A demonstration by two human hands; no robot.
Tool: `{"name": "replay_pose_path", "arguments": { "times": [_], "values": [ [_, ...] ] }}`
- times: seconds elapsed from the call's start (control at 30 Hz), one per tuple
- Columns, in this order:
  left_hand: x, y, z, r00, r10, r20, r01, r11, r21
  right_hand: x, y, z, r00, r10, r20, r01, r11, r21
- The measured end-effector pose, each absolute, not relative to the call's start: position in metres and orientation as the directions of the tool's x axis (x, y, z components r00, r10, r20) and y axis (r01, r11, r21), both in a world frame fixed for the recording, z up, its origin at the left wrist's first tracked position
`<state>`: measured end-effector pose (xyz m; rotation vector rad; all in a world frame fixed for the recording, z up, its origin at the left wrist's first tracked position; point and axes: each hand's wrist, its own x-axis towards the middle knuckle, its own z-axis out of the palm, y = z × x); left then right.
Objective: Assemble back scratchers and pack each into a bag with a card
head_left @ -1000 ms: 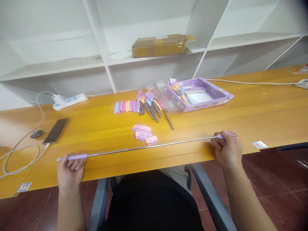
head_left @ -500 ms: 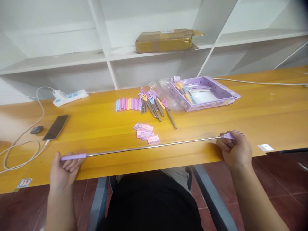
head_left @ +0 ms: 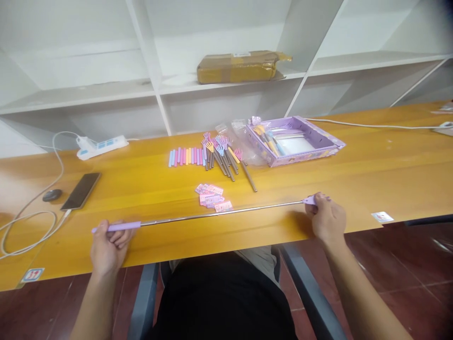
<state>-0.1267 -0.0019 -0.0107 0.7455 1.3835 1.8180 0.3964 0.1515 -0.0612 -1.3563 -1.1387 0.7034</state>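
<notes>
Head view: the telescopic back scratcher (head_left: 219,215) lies stretched along the near edge of the bench (head_left: 389,174), held at both ends. The left hand (head_left: 108,245) has its fingers clamped on the lilac handle at the left end; the right hand (head_left: 327,219) has its fingers closed around the lilac claw head at the right end, which is mostly hidden in the grip.

Compared with half a second ago, the two hands stand closer together: the left hand has come rightward and the right hand leftward, and the bare metal rod between them reads shorter. Judged from that, the rod is being pushed back into itself, and the collapse is only begun, as most of its length is still out.

Farther off, untouched, lie the small stack of pink cards (head_left: 212,197), the row of coloured handles (head_left: 186,157), the bundle of collapsed scratchers (head_left: 226,158) and the purple box (head_left: 325,144). At far left are a phone (head_left: 80,191) and a power strip (head_left: 102,146).
</notes>
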Motion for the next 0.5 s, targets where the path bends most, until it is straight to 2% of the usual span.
{"name": "replay_pose_path", "arguments": {
  "times": [0.07, 0.17, 0.23, 0.37, 0.5],
  "values": [
    [-0.108, 0.0, -0.01, -0.554, 0.832, 0.03, -0.189, -0.16, 0.969, 0.375, 0.142, -0.059, 0.291, 0.927, 0.237, 0.301, 0.147, -0.942],
    [-0.074, 0.006, -0.009, -0.484, 0.875, 0.005, -0.189, -0.111, 0.976, 0.332, 0.122, -0.05, 0.102, 0.955, 0.279, 0.352, 0.227, -0.908],
    [-0.052, 0.011, -0.009, -0.389, 0.921, -0.008, -0.179, -0.067, 0.981, 0.305, 0.11, -0.043, -0.02, 0.948, 0.319, 0.319, 0.309, -0.896],
    [-0.023, 0.018, -0.013, -0.345, 0.939, 0.0, -0.163, -0.06, 0.985, 0.271, 0.092, -0.034, -0.041, 0.922, 0.386, 0.202, 0.386, -0.9],
    [0.003, 0.016, -0.027, -0.234, 0.969, -0.078, -0.204, 0.03, 0.978, 0.248, 0.075, -0.041, -0.187, 0.9, 0.394, 0.11, 0.418, -0.902]
  ]
}}
